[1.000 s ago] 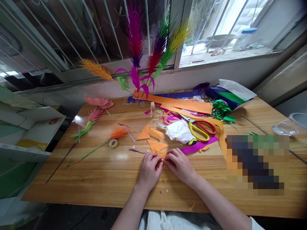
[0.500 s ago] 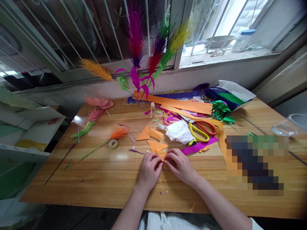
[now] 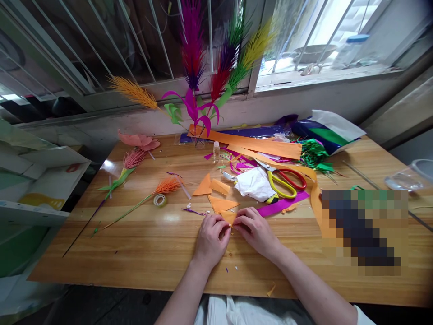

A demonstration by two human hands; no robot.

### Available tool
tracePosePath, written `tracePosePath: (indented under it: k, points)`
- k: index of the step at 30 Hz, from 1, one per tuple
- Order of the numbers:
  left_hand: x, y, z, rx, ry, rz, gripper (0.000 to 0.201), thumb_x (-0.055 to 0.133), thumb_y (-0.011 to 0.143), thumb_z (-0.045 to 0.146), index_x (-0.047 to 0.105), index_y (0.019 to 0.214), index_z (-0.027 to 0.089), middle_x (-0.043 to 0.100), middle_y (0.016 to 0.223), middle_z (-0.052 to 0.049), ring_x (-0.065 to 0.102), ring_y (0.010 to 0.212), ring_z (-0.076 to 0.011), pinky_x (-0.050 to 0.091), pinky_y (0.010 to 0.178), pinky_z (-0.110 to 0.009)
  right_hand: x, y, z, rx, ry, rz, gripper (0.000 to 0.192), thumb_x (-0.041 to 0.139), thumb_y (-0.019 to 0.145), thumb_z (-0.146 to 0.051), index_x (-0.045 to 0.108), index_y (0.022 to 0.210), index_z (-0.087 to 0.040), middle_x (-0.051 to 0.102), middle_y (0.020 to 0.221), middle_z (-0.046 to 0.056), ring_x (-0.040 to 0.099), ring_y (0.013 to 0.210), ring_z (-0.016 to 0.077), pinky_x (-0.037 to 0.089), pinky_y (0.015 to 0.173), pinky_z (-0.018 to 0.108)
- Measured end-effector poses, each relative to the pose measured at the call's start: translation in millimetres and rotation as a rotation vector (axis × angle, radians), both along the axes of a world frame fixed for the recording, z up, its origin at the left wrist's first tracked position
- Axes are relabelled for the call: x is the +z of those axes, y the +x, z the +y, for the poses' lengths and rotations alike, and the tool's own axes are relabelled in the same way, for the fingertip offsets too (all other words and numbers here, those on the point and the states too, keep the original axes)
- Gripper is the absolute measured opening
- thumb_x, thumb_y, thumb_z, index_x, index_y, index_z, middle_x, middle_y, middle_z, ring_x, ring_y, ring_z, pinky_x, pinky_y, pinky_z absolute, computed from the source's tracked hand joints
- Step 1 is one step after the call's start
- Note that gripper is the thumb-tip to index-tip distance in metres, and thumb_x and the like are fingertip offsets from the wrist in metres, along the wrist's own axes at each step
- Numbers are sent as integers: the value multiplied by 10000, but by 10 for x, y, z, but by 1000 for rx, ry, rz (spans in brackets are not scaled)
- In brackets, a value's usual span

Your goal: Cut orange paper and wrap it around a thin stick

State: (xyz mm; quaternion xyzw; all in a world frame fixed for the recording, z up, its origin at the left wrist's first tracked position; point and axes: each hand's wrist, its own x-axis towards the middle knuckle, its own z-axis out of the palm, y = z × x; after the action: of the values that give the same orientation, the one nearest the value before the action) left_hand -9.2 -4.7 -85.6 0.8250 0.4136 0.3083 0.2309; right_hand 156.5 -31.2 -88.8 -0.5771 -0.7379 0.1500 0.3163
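Note:
Both my hands are together over the front middle of the wooden table, closed on the near tip of a small orange paper piece (image 3: 229, 218). My left hand (image 3: 212, 235) pinches it from the left and my right hand (image 3: 254, 229) from the right; a tiny pale bit shows between the fingertips. Just beyond lie more orange paper cut-outs: a triangle (image 3: 203, 186), a curled piece (image 3: 220, 187) and a pointed one (image 3: 221, 204). Right of these are a crumpled white tissue (image 3: 253, 184), scissors (image 3: 282, 180) with red and yellow handles, and a magenta paper strip (image 3: 286, 204).
At the left lie an orange tassel flower (image 3: 167, 185), a roll of tape (image 3: 159, 200) and a pink flower (image 3: 135, 158). A small clear bottle (image 3: 216, 152) and colourful plumes (image 3: 192, 49) stand farther back. Long orange strips (image 3: 257, 146) and a plastic cup (image 3: 411, 176) are toward the right.
The camera view has shifted slightly. My hands stay in nearly the same place, still pinching the orange paper, with only small finger movement.

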Motion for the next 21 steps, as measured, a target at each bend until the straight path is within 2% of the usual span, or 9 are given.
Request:
tracePosePath:
  k: [7, 13, 21]
  points:
    - [-10, -8, -1, 14, 39, 23, 143, 503, 735, 145, 591, 841, 183, 534, 863, -56, 478, 850, -166, 414, 808, -349, 28, -11, 18, -1, -45, 11, 76, 536, 756, -158, 602, 754, -195, 550, 834, 53, 489, 789, 176, 434, 675, 305]
    - [-28, -3, 10, -30, 80, 27, 155, 490, 750, 146, 609, 835, 197, 548, 857, -56, 490, 848, -167, 429, 791, -351, 24, -7, 33, -11, -63, 1, 59, 542, 756, -171, 594, 748, -198, 547, 841, 51, 489, 792, 177, 432, 670, 305]
    - [-48, 0, 14, -34, 53, -3, 155, 491, 755, 147, 619, 829, 192, 556, 827, -54, 492, 833, -165, 437, 768, -346, 8, -27, -56, -84, 40, 15, 82, 492, 784, -171, 563, 819, -192, 524, 877, 67, 471, 827, 187, 434, 703, 318]
